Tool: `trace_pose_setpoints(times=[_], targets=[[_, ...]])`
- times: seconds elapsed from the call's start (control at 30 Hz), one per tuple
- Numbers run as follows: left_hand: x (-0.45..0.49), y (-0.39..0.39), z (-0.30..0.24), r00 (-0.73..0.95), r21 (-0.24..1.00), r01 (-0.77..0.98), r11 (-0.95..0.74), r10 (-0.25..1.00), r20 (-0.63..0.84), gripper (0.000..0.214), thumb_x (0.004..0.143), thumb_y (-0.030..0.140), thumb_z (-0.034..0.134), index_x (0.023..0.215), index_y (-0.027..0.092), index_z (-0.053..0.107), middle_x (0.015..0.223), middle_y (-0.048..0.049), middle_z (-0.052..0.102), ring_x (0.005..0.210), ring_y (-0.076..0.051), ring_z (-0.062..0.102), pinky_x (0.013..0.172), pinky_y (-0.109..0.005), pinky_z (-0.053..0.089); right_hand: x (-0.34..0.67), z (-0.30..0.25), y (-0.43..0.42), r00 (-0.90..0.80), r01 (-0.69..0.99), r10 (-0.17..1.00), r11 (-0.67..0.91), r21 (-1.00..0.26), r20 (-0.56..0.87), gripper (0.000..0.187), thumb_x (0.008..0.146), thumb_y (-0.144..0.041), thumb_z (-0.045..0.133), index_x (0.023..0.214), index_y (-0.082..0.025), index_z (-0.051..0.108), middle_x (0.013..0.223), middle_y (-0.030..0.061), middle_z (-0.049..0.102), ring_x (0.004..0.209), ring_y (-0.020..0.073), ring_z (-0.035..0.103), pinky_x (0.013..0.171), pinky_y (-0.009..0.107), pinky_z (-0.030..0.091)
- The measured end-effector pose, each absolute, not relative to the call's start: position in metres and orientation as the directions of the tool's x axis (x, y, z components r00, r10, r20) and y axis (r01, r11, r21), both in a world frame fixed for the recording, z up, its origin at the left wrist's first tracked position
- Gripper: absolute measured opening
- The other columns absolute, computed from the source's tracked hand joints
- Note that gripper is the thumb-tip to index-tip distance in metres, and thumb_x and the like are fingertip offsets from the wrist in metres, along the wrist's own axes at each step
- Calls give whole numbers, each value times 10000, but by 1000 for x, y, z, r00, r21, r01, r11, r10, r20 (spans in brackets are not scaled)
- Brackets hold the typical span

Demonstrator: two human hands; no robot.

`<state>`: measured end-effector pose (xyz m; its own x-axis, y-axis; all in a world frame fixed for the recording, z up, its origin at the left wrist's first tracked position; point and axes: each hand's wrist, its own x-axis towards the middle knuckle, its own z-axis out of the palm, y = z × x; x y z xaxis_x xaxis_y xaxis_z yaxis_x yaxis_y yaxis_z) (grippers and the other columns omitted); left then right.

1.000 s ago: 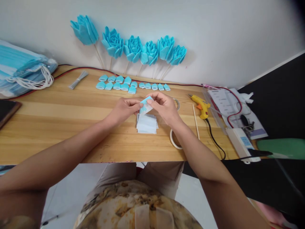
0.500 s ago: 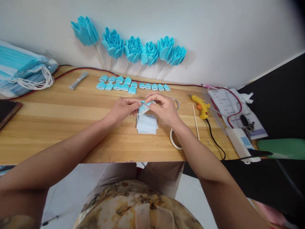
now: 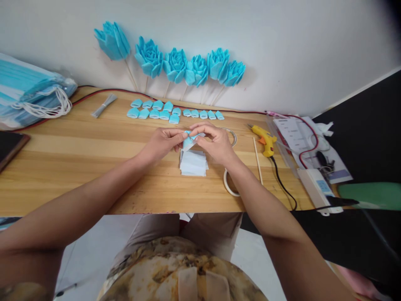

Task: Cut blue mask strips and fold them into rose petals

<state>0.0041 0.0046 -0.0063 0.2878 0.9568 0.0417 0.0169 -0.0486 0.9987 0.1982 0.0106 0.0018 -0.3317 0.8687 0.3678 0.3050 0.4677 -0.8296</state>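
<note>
Between both hands is a small piece of blue and white face-mask fabric (image 3: 188,142), partly folded over. My left hand (image 3: 166,143) pinches its left side between thumb and fingers. My right hand (image 3: 214,142) is closed on its upper right edge, the fingers curled over the top. Just below, a stack of white fabric pieces (image 3: 193,163) lies on the wooden table (image 3: 94,159). Beyond the hands, several folded blue petals (image 3: 154,113) sit in two rows. The fingertips hide part of the held fabric.
Several blue fabric flowers (image 3: 175,65) on sticks lean against the wall. Bagged face masks (image 3: 34,92) and a bundle of wires (image 3: 104,105) lie left. On the right are a yellow glue gun (image 3: 265,140), a wooden stick (image 3: 257,161), a tape roll (image 3: 229,184) and a power strip (image 3: 316,190).
The upper edge of the held fabric has been folded slightly further, with more blue showing near the left fingertips. Both hands stay in nearly the same place.
</note>
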Motion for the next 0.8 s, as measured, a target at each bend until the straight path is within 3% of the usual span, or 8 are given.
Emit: trace_pose_setpoints(times=[0.53,0.7,0.8], targets=[[5,4,-4,271,999,25,-23,962,15,305,759,476,719,740,173,739,566,15,583,533,-96,478,541,-240,390,198,1,11,-371,336,858,481,-810,356,153,779,-160,581,823,-225,712,1096,34,710,1017,189,655,923,368,496],[7,5,-3,177,999,-11,-34,984,35,220,758,395,700,685,187,707,559,18,570,519,-98,460,534,-248,390,200,5,9,-356,242,895,365,-899,267,215,894,-352,577,1044,-239,680,1061,21,708,991,173,646,899,333,502],[8,4,-3,143,998,-14,-58,988,60,214,777,356,681,634,197,681,548,16,561,518,-100,458,534,-250,387,200,4,10,-287,242,932,293,-925,221,320,915,-524,555,951,-231,679,927,9,679,890,164,626,820,306,503]])
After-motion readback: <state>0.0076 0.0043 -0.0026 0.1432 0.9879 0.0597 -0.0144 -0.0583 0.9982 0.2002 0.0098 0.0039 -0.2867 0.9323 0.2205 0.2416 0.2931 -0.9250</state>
